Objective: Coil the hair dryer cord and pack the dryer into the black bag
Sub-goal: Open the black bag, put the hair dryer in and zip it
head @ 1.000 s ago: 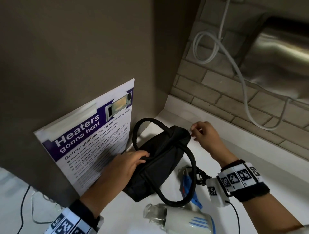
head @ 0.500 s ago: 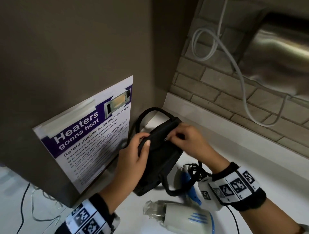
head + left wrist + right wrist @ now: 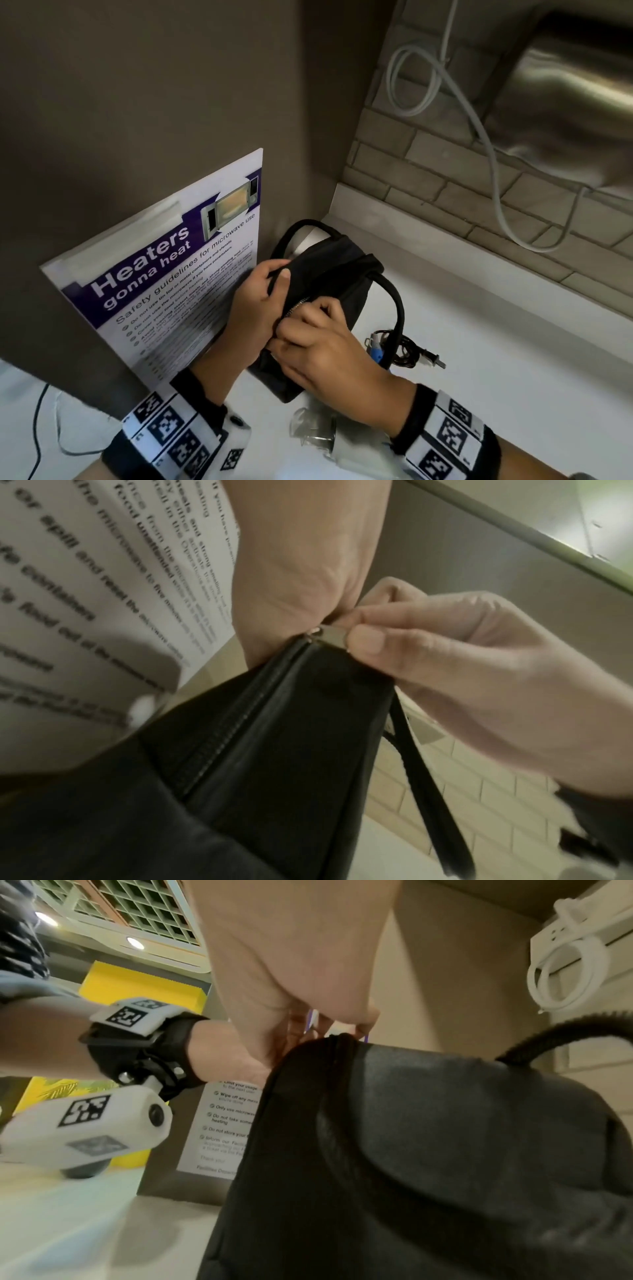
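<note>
Pinching zipper pull [image 3: 330, 634], right hand [image 3: 329, 356]; left hand [image 3: 255, 308] gripping black bag [image 3: 329, 274]

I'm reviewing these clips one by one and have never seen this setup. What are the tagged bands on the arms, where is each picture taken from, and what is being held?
No machine here: a person works with bare hands. The checkered bands hold small cameras on each wrist, and a third camera sits on the head.

The head view looks down on a white counter in a corner. The left hand grips the top edge of the black bag. The right hand pinches the metal zipper pull, best seen from the left wrist camera. The right wrist view looks up past the bag's side.

On the counter lie the hair dryer, mostly hidden under the right wrist, and its bundled black cord with the plug. A microwave safety poster hangs beside the bag.

The dryer is not yet in the bag.
</note>
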The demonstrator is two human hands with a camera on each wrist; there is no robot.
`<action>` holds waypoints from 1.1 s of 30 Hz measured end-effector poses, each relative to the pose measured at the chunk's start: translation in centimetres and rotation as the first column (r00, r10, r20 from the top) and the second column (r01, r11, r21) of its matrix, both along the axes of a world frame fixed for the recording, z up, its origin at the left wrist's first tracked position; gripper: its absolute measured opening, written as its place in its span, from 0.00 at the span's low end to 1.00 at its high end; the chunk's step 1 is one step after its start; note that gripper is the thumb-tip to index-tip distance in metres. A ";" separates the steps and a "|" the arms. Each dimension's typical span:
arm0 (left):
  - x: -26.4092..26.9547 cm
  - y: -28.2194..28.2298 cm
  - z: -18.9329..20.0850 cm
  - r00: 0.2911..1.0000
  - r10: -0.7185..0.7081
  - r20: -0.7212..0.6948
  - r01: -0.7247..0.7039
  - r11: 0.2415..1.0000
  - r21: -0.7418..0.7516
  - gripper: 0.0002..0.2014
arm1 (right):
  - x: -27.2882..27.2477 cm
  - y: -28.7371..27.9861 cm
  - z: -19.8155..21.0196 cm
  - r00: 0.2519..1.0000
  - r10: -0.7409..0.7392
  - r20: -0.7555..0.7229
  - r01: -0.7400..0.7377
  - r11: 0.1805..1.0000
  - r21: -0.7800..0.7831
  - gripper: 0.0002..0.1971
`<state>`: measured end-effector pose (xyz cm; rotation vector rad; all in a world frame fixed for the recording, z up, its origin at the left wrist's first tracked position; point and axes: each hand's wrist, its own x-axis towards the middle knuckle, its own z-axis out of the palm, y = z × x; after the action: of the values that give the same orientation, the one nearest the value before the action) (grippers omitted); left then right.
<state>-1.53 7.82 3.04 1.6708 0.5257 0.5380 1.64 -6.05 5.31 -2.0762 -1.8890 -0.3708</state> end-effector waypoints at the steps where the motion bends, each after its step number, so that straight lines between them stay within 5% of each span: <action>1: 0.1 0.1 0.0 1.000 -0.017 -0.012 0.017 0.999 -0.033 0.11 | 0.0 0.1 -0.1 0.999 0.008 0.033 -0.008 1.000 0.002 0.12; 7: 0.1 0.7 0.0 0.988 -0.114 -0.101 0.114 0.993 -0.013 0.13 | 0.0 0.1 -0.4 0.980 0.043 0.194 -0.042 0.999 -0.010 0.14; 11: 0.0 1.3 0.2 0.986 -0.112 -0.122 0.115 0.993 0.023 0.12 | 1.4 -0.5 0.1 0.990 -0.044 0.132 0.053 0.996 -0.066 0.10; 16: 0.0 2.2 0.4 0.988 -0.086 -0.126 0.088 0.996 0.006 0.15 | 2.6 -2.3 0.3 0.994 -0.036 0.102 0.059 0.970 -0.234 0.18; 21: 0.1 1.4 0.6 0.996 0.072 -0.052 -0.042 0.894 0.445 0.12 | 1.3 -3.6 -0.2 0.998 -0.031 0.052 0.041 0.978 -0.205 0.18; 23: 0.1 1.2 0.6 0.996 0.089 -0.019 -0.068 0.863 0.501 0.11 | 1.2 -4.0 -0.4 0.999 -0.040 0.016 0.042 0.984 -0.172 0.19; 27: 0.4 1.2 0.9 0.993 0.107 -0.046 -0.077 0.899 0.430 0.12 | 0.6 -3.7 0.4 0.988 -0.144 -0.048 0.133 0.976 -0.175 0.13; 30: 0.9 1.1 1.1 0.991 0.071 -0.113 -0.030 0.945 0.327 0.13 | -1.3 -2.0 0.8 0.975 -0.221 0.012 0.219 0.953 -0.208 0.19; 33: 0.9 1.0 1.0 0.990 0.002 -0.138 0.029 0.974 0.226 0.13 | -2.6 0.2 0.2 0.947 -0.276 0.165 0.293 0.952 -0.090 0.06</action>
<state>-0.66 8.86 4.09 1.9396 0.5687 0.4900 -0.97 -5.86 5.56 -2.4708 -1.7239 -0.5109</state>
